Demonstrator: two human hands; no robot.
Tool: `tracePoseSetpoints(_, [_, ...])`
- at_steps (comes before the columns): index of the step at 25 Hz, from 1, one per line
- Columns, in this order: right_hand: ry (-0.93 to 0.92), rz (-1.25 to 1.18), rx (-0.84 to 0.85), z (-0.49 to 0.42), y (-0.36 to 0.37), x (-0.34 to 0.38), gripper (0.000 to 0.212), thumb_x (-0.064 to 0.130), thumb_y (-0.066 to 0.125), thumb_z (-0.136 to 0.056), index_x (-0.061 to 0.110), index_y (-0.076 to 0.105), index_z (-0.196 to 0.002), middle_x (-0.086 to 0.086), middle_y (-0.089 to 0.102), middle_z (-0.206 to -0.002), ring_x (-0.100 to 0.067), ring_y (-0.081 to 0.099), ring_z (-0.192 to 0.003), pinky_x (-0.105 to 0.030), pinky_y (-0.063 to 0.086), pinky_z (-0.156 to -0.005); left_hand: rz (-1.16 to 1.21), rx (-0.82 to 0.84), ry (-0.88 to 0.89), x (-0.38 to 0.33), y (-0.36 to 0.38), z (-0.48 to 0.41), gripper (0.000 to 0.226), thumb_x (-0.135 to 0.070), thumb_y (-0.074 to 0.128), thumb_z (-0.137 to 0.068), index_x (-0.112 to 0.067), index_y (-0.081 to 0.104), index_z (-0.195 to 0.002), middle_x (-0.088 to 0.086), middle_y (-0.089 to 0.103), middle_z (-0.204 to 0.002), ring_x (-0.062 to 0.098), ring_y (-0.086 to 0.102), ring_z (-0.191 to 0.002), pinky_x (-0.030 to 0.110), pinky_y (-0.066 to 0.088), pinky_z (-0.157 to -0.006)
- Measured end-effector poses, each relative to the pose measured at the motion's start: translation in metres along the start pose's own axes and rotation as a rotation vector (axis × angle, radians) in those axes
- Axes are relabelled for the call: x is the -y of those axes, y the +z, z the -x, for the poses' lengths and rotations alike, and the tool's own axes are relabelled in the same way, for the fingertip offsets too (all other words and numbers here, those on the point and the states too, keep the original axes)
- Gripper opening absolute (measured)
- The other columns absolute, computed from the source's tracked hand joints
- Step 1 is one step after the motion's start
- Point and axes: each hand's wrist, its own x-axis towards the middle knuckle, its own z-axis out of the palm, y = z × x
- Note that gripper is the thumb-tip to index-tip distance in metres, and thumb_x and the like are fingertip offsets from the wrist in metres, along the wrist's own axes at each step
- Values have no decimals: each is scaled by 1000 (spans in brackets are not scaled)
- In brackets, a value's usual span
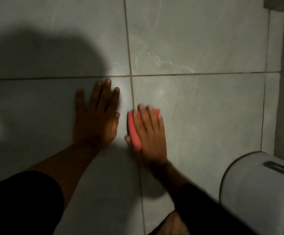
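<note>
A pale grey tiled surface [197, 107] with brownish grout lines fills the view. My left hand [96, 119] lies flat on a tile, fingers straight and spread, just left of the vertical grout line. My right hand [150, 134] presses a red-pink sponge [134, 131] against the tile just right of that line. Its fingers lie over the sponge's top and the thumb hooks the sponge's lower left edge. The right hand and sponge look slightly motion-blurred.
A white rounded fixture [263, 192] with a dark label juts in at the lower right. A wall corner [280, 82] runs down the right side. A dark shadow [36, 65] covers the upper left tiles. A bare knee [173, 224] shows at the bottom.
</note>
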Motion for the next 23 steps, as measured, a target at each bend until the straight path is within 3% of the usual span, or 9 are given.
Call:
tracePoseSetpoints(2, [31, -19, 94, 104, 2, 9, 63, 49, 41, -112, 19, 40, -168, -13, 34, -177, -38, 23, -169, -69, 25, -134, 0, -3, -5, 0, 1, 2, 67, -35, 41, -106, -16, 29, -169, 16, 19, -180, 37, 16, -167, 73, 11, -128])
tracePoseSetpoints(4, [19, -1, 129, 124, 4, -10, 65, 45, 51, -108, 17, 40, -165, -14, 32, -174, -44, 32, -163, -73, 37, -126, -4, -5, -9, -2, 2, 4, 68, -36, 41, -106, -16, 27, -169, 15, 18, -180, 37, 15, -168, 73, 11, -128])
tracePoseSetpoints(6, [35, 20, 47, 49, -3, -44, 72, 51, 41, -109, 12, 33, -170, -21, 26, -179, -45, 24, -167, -71, 29, -131, -9, 4, 0, -2, 3, 2, 68, -38, 38, -107, -17, 26, -170, 15, 17, -181, 37, 13, -168, 73, 11, -129])
tracePoseSetpoints(10, [108, -21, -146, -111, -27, -91, 87, 67, 20, -108, 10, 15, -175, -18, 16, -184, -38, 11, -172, -53, 1, -141, -22, 18, 2, 1, 3, 1, 70, -40, 39, -107, -18, 23, -171, 14, 14, -181, 37, 12, -168, 72, 9, -129])
tracePoseSetpoints(12, [106, -11, -107, -69, -11, -91, 88, 68, 16, -109, 10, 13, -175, -18, 11, -185, -37, 8, -173, -56, 2, -142, -21, 22, -6, -1, 1, 0, 70, -39, 41, -106, -18, 24, -171, 14, 15, -181, 37, 13, -168, 72, 10, -129])
tracePoseSetpoints(15, [224, -28, 67, 80, 5, -84, 86, 65, 15, -110, 10, 16, -176, -13, 0, -187, -37, 2, -173, -64, 10, -138, -17, 22, -11, 0, 1, 2, 70, -38, 43, -105, -18, 26, -170, 14, 16, -181, 37, 16, -167, 72, 9, -129])
tracePoseSetpoints(17, [342, -91, 58, 109, 5, -109, 83, 59, 21, -111, 6, 22, -174, -18, 4, -185, -43, 7, -172, -68, 15, -136, -9, 22, -5, -1, 0, 2, 71, -39, 41, -105, -18, 26, -170, 14, 16, -181, 37, 15, -168, 73, 8, -129])
tracePoseSetpoints(21, [827, -239, -189, -22, -34, -177, 84, 51, 37, -104, 2, 27, -172, -21, 21, -182, -42, 16, -171, -59, 14, -139, -16, 35, 6, 2, 4, 2, 73, -41, 36, -104, -18, 20, -171, 15, 13, -181, 37, 11, -168, 73, 5, -129])
tracePoseSetpoints(23, [764, -169, -233, -85, -43, -161, 82, 54, 33, -104, 10, 29, -173, -17, 24, -183, -40, 18, -171, -56, 14, -139, -21, 46, 17, 2, 6, 1, 73, -42, 32, -104, -19, 17, -172, 14, 11, -181, 36, 10, -168, 72, 4, -129])
